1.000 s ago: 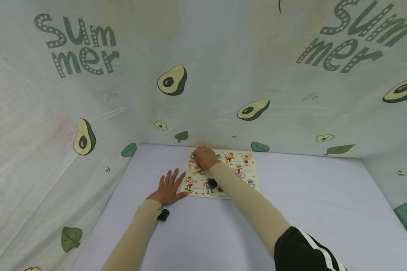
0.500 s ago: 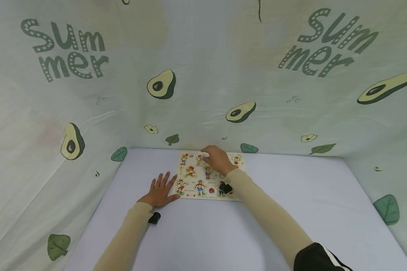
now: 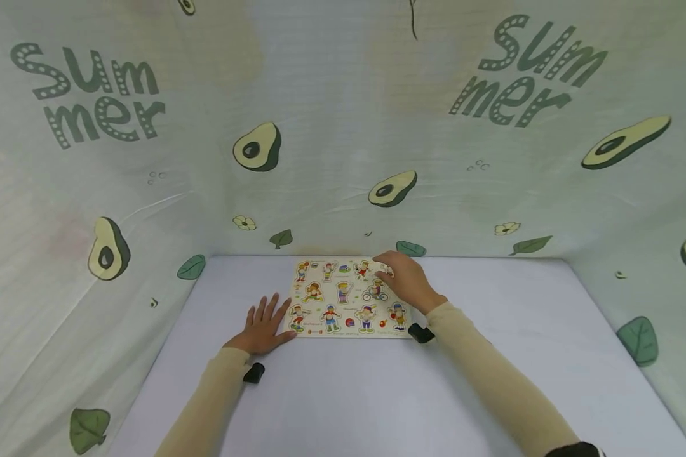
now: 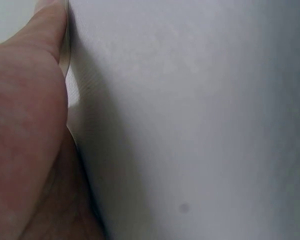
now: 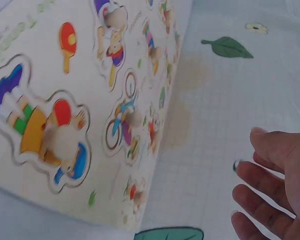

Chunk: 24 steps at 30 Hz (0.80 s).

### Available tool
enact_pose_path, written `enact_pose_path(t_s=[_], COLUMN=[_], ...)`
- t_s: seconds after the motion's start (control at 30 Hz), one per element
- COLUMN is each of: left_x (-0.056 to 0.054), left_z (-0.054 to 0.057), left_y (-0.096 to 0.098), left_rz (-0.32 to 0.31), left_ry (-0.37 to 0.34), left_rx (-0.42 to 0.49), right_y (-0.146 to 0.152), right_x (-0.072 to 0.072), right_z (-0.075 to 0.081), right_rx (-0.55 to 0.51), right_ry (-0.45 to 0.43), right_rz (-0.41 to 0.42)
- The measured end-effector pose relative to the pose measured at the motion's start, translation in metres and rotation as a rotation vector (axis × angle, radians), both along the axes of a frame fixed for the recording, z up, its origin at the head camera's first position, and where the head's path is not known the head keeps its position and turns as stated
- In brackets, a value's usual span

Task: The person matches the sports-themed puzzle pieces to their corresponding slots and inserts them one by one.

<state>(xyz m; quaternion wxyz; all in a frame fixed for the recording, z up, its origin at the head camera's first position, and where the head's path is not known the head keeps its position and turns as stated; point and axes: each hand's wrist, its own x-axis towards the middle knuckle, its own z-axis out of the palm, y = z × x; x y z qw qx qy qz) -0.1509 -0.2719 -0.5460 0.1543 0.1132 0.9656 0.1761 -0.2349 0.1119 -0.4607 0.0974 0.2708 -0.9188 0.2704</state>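
A cream puzzle board (image 3: 320, 304) lies flat on the white table, several cartoon sports figures set in its cutouts. Seen close in the right wrist view, a figure with a red paddle (image 5: 32, 132) and a cyclist (image 5: 122, 112) sit in outlined recesses, with round knobs on them. My left hand (image 3: 261, 330) rests palm down with spread fingers, its thumb and index fingertips right at the board's left edge. Over the upper right corner of the board is my right hand (image 3: 408, 279), fingers loosely bent and apart, nothing between them. It covers part of a corner figure.
Behind the table rises a pale cloth (image 3: 320, 190) printed with avocados, leaves and lettering; it also runs along the left side. The white tabletop (image 3: 343, 400) stretches in front of the board and to its right. Small black devices sit at both wrists.
My right hand has travelled rightward across the board from its upper left figures to the upper right corner, uncovering the figures. The left hand keeps its place by the board while the whole view shifts slightly.
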Motion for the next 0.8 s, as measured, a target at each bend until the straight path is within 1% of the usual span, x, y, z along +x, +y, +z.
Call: enact_pose_path(t_s=[0.23,0.43,0.63,0.8], left_x=[0.0,-0.001,0.0,0.001], left_z=[-0.006,-0.003,-0.001,0.0], left_y=[-0.002,0.0,0.0,0.001], left_rz=[-0.003,0.004,0.001,0.003], left_ry=[0.014,0.012,-0.006,0.016], left_rx=[-0.012,0.0,-0.01,-0.002], right_y=[0.041,0.073,0.102,0.124], right_x=[0.016,0.03,0.047,0.059], right_z=[-0.006,-0.014,-0.026,-0.033], right_rx=[0.021,0.015,0.021,-0.001], right_ry=[-0.019,-0.01,-0.036,-0.022], right_rz=[-0.084,-0.149,-0.194,-0.211])
